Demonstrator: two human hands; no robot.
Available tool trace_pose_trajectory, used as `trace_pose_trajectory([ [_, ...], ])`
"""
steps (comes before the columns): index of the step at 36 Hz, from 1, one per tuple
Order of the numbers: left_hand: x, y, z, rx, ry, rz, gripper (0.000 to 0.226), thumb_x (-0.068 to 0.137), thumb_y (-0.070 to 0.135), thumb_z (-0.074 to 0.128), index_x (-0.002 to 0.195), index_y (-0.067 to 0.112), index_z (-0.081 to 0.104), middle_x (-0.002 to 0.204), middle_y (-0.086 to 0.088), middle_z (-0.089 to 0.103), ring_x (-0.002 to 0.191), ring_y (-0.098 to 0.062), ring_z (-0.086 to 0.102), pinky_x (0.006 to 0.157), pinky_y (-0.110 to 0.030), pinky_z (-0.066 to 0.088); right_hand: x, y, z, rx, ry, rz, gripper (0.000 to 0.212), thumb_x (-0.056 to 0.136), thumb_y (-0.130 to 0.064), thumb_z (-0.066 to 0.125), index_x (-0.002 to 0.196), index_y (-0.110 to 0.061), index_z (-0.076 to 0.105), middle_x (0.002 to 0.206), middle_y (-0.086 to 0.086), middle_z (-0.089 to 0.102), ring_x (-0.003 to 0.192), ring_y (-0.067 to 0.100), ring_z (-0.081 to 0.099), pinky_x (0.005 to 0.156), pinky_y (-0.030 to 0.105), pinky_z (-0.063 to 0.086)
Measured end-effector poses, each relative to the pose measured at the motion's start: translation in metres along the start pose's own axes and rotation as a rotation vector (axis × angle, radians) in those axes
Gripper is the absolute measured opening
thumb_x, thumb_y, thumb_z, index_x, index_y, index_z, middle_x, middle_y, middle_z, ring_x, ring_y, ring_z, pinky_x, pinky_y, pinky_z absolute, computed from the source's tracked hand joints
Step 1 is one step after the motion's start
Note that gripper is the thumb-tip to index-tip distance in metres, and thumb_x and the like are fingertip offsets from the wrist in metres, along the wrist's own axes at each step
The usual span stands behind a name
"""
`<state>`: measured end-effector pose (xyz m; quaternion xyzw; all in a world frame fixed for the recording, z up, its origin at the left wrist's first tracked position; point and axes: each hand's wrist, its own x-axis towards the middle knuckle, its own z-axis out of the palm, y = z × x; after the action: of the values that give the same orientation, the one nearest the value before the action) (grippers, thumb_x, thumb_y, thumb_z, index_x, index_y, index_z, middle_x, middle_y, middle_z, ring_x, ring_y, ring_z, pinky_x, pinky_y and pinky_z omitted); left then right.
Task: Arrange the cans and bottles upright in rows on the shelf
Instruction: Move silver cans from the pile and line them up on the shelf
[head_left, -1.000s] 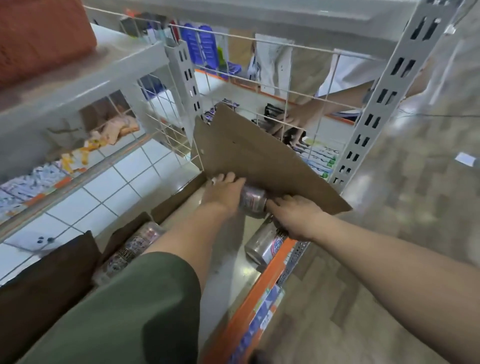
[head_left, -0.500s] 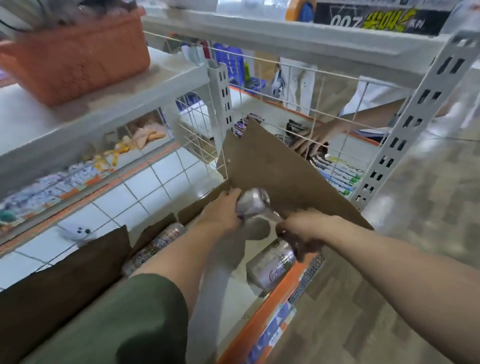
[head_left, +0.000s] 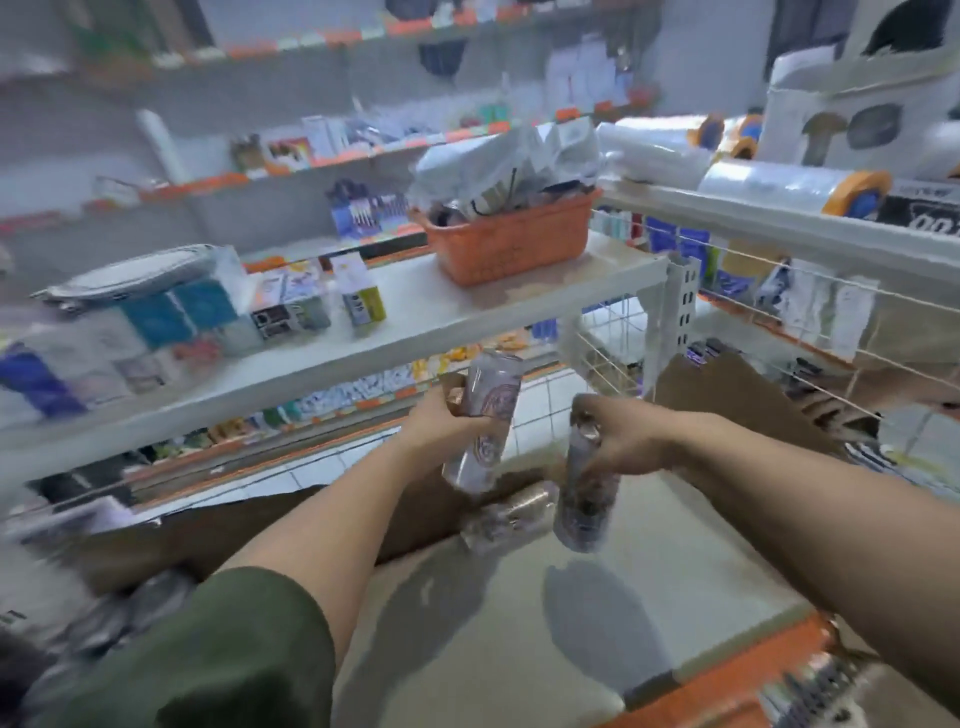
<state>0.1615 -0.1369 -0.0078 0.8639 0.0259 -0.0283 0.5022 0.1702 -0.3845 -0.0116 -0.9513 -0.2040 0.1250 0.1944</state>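
Observation:
My left hand (head_left: 441, 415) grips a tall silver can (head_left: 483, 415) around its middle and holds it almost upright above the low shelf (head_left: 675, 597). My right hand (head_left: 618, 436) holds a second silver can (head_left: 587, 499) by its top, hanging upright over the shelf. A third can (head_left: 511, 514) lies on its side against the brown cardboard (head_left: 291, 525) at the back of the shelf. More cans (head_left: 130, 608), blurred, lie at the lower left.
The shelf has an orange front strip (head_left: 727, 675). A white upper shelf (head_left: 441, 317) carries an orange basket (head_left: 511, 244) and small boxes (head_left: 291, 306). A wire grid (head_left: 613, 358) and a cardboard flap (head_left: 737, 395) bound the right side. Another person's hand (head_left: 904, 384) shows behind it.
Both hands have lifted off the shelf, each with a can turned from lying to upright. The view has tilted up and is blurred by motion.

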Motion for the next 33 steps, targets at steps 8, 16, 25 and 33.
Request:
trace_pose_trajectory([
  [8, -0.097, -0.033, -0.109, -0.1, 0.048, -0.004, 0.051, 0.079, 0.003, 0.083, 0.109, 0.033, 0.054, 0.107, 0.002, 0.074, 0.094, -0.012, 0.072, 0.075, -0.025, 0.058, 0.009, -0.137, 0.007, 0.158, 0.165, -0.215, 0.069, 0.048, -0.054, 0.081, 0.107, -0.027, 0.057, 0.105, -0.006, 0.057, 0.096, 0.018, 0.058, 0.086, 0.039, 0.054],
  [16, -0.205, -0.065, -0.201, -0.334, 0.289, 0.01, 0.042, 0.083, 0.007, 0.079, 0.115, 0.021, 0.056, 0.108, -0.009, 0.07, 0.088, -0.02, 0.07, 0.073, -0.033, 0.06, -0.031, -0.271, 0.037, 0.37, 0.305, -0.29, 0.061, 0.048, -0.045, 0.089, 0.1, -0.029, 0.06, 0.092, -0.006, 0.068, 0.084, 0.015, 0.065, 0.068, 0.035, 0.056],
  [25, -0.323, -0.128, -0.276, -0.351, 0.339, -0.01, 0.044, 0.083, 0.019, 0.082, 0.121, 0.017, 0.062, 0.109, -0.006, 0.074, 0.093, -0.015, 0.073, 0.072, -0.027, 0.057, -0.087, -0.389, 0.103, 0.378, 0.324, -0.317, 0.055, 0.069, -0.045, 0.087, 0.11, -0.024, 0.058, 0.098, -0.008, 0.064, 0.077, 0.003, 0.057, 0.051, 0.009, 0.038],
  [33, -0.387, -0.175, -0.297, -0.263, 0.284, -0.057, 0.064, 0.076, -0.008, 0.076, 0.131, 0.018, 0.055, 0.11, -0.008, 0.07, 0.087, -0.01, 0.067, 0.059, -0.013, 0.051, -0.108, -0.44, 0.151, 0.231, 0.234, -0.322, 0.058, 0.064, -0.048, 0.088, 0.113, -0.027, 0.064, 0.104, -0.007, 0.064, 0.09, 0.013, 0.058, 0.075, 0.028, 0.049],
])
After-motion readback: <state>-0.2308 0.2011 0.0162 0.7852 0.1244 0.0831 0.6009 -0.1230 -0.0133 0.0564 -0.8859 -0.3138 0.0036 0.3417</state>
